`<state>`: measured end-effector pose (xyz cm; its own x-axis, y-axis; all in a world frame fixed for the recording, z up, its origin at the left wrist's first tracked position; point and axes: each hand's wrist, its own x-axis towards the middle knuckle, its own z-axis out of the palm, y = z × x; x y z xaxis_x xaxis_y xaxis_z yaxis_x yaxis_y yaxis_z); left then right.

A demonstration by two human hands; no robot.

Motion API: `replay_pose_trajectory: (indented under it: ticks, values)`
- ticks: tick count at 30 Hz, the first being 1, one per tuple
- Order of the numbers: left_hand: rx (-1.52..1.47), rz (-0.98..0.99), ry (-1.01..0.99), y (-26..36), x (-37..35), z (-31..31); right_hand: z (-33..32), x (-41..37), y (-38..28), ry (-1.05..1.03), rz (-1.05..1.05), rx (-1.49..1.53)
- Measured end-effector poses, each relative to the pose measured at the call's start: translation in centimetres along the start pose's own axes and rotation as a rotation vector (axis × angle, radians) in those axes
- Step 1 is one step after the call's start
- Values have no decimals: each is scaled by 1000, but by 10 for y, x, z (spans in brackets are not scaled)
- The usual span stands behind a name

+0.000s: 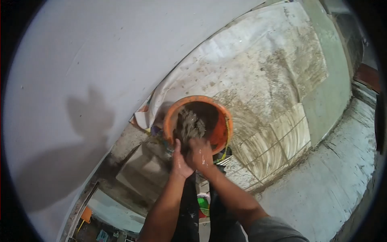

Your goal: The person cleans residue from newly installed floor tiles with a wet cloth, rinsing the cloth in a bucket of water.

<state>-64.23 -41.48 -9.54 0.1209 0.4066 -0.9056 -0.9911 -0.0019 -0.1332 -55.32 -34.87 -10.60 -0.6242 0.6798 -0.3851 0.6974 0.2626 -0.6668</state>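
Orange plastic forms the bucket (220,135), its round rim closest to the wall (80,52) on the left, with a folded sheet corner and a pale block (143,167) crowding that side. Grey wet mix (189,123) sits inside, heaped toward the left. Both hands are at the near edge: the left hand (181,163) has its thumb raised beside the rim, the right hand (200,155) is next to it, blurred, above the mix. Their fingers are hidden or smeared, so I cannot tell whether either is wide, narrow or gripping some mix. Beyond them the bucket's mouth gives room toward the far rim, and a yellow-green strip (229,135) runs along the right edge.

Outward from the bucket spreads a white sheet (225,60), spattered with grey-brown. To the right, tiles (278,145) carry curved pale smears, bordered by a grey-green strip (332,76) and a broad pale band (322,181). Shadows fall across the wall; something green (202,205) shows between the person's dark-clad legs.
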Motion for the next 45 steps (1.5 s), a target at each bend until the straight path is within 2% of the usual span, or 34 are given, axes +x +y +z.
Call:
replay_pose_trajectory:
  ticks: [1,2,3,7,10,11,12,13,14,15,18,19,22,23,26,27,29,31,33,34,35,36,37,38,40,42,43,45]
  values:
    - [73,117,61,0,6,5,-21,-14,-13,-22,-40,15]
    - [28,-101,-177,6,4,7,-46,-26,-29,-46,-79,33]
    - [53,-78,-185,5,0,20,-57,-39,-32,-61,-71,106]
    - [164,-32,-89,11,2,19,-97,-77,-49,-165,-95,371]
    - [450,73,-71,8,8,-1,-116,-80,-55,-185,-112,513]
    - [365,-18,-209,13,17,-35,-122,-78,-49,-277,31,528]
    - [288,-119,-339,17,25,-68,-126,-70,-47,-153,47,545]
    - [355,0,-476,12,10,-62,-129,-56,-47,-32,63,566]
    - [321,-79,-334,13,9,-64,-130,-43,-46,90,80,587]
    - [274,-149,-186,15,9,-67,-123,-34,-35,82,129,609]
    - [114,-307,-90,13,-14,-3,-78,-19,13,-58,355,753]
    - [186,-272,-74,16,-25,12,-58,-16,25,-123,443,809]
    - [536,-100,64,10,-32,12,-3,-11,42,13,778,1057]
    - [568,-156,37,14,-26,-4,6,-6,38,100,833,1267]
    - [358,-240,2,19,-17,-27,-25,35,17,34,1105,1529]
    - [327,-222,35,19,-22,-24,13,40,56,-118,1021,1781]
    - [268,-190,91,12,-25,-9,46,59,83,-225,1043,1739]
    - [537,-11,96,8,26,-54,67,74,98,-187,1020,1600]
    - [456,-127,168,22,44,-8,49,82,98,-63,1018,1581]
    - [484,-103,186,29,59,7,41,83,100,4,1015,1564]
    - [483,-156,288,37,80,14,63,85,116,117,1022,1523]
    - [583,63,291,36,111,1,28,92,75,211,991,1404]
    - [730,106,329,37,146,-19,49,95,80,224,888,1101]
    - [673,59,294,39,155,-6,73,94,93,221,783,797]
    - [794,69,389,37,166,21,91,109,113,-205,913,443]
    - [727,84,465,34,180,6,141,104,156,-296,614,310]
    - [705,99,501,39,188,-1,144,102,164,-318,520,279]
    - [698,86,379,46,194,-35,133,93,165,-340,388,248]
